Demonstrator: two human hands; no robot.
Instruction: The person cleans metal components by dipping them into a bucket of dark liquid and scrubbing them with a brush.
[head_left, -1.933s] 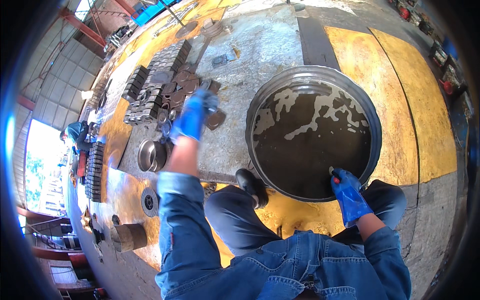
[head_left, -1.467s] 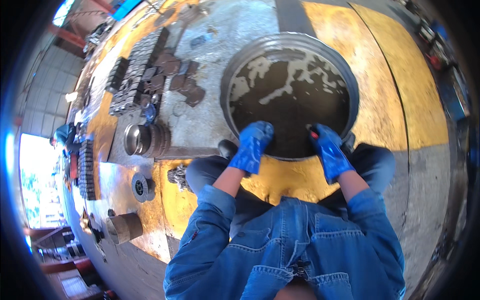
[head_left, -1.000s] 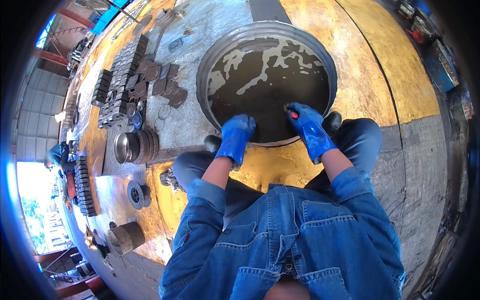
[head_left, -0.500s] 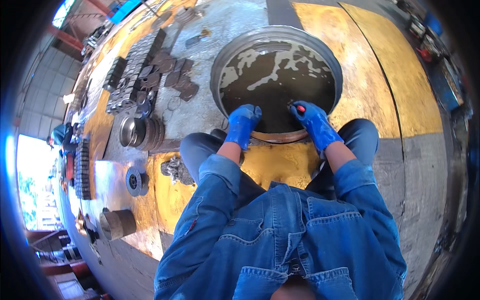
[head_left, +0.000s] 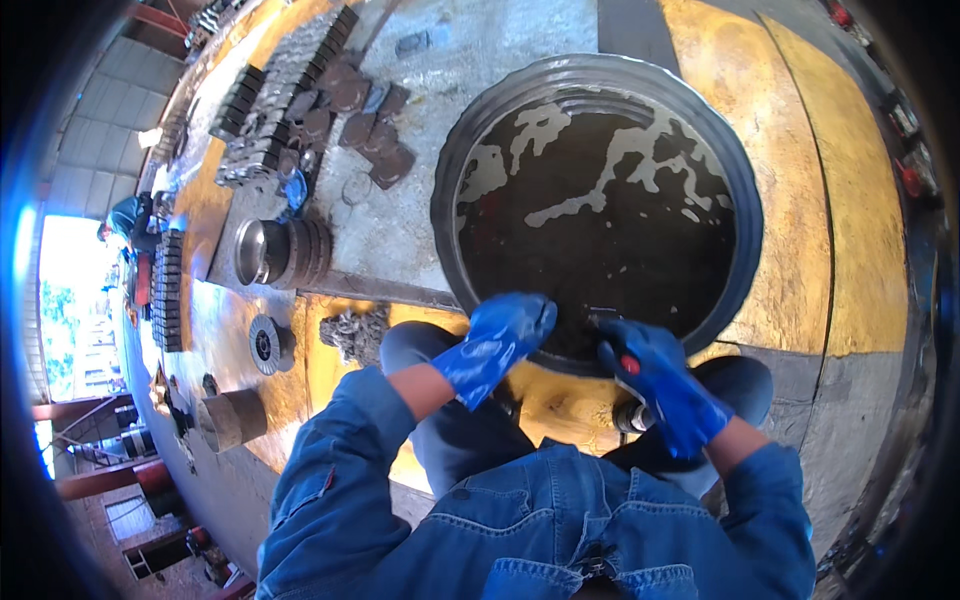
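Observation:
A large round dark tub (head_left: 748, 225) stands in front of my knees, holding murky dark liquid (head_left: 590, 250) with patches of pale foam. Over its near rim is my left hand (head_left: 508, 340) in a long blue rubber glove, fingers curled closed; whatever they hold, if anything, is hidden. My right hand (head_left: 655, 375), gloved alike, is wrapped round a tool with a red handle (head_left: 630, 364). The tool's working end is dark and blurred against the liquid, so its kind does not show. A gap separates the two hands.
Left of the tub lie rows of stacked dark metal blocks (head_left: 290, 95) and loose flat plates (head_left: 385, 150). Nearer are stacked metal rings (head_left: 295, 252), a grey rag heap (head_left: 353, 335), a spool (head_left: 266, 343) and a metal can (head_left: 232, 420). Another person (head_left: 125, 218) crouches far left.
The view has shifted, so the tub looks larger and nearer. Both hands have drawn back toward me, and the left one has turned; the red-handled tool stays in my right hand.

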